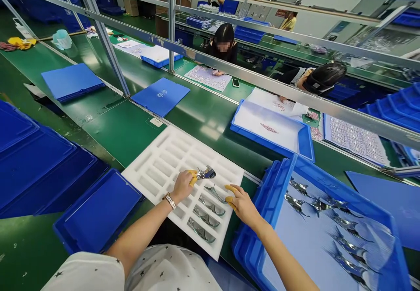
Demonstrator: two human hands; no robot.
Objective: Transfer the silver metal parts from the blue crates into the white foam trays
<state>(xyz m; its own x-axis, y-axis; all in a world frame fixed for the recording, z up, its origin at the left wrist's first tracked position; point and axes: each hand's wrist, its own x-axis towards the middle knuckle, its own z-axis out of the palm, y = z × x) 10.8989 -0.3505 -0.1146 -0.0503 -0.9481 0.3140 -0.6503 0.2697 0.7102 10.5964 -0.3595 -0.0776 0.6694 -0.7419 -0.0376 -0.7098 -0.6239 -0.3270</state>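
Observation:
My left hand [184, 185], with yellow finger covers, pinches a shiny curved metal piece [206, 173] above a white foam tray [151, 153]. My right hand [242, 201], also with yellow finger covers, is over the tray's right side. Its thumb and forefinger are apart, close to the end of another curved metal piece [215, 193]; whether they touch it cannot be made out. Nearer to me, several similar metal pieces [206, 216] lie in the tray's slots. The exact kind of these pieces is unclear.
A blue bin [285, 181] on the right holds more metal pieces on a pale liner. Dark blue trays [98, 212] are at left. Blue folded sheets [160, 96] and a paper-lined blue tray [236, 122] lie on the green bench. Two people sit opposite, behind a metal frame [172, 24].

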